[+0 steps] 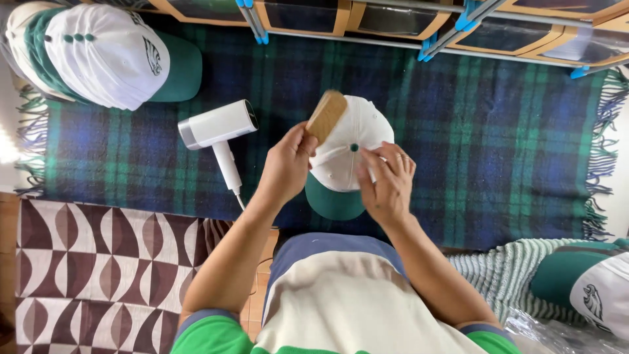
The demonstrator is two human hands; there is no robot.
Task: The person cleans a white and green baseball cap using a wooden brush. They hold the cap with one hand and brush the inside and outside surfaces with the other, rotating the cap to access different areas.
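A white cap with a green brim and green top button lies on the blue-green plaid blanket. My left hand grips a wooden brush, tilted against the cap's left side. My right hand rests on the cap's crown, fingers pinching the fabric near the button.
A white hair dryer lies on the blanket left of the cap. A stack of white-and-green caps sits at the upper left; another cap lies at the lower right on a striped cloth. Wooden frames line the far edge. A patterned rug lies lower left.
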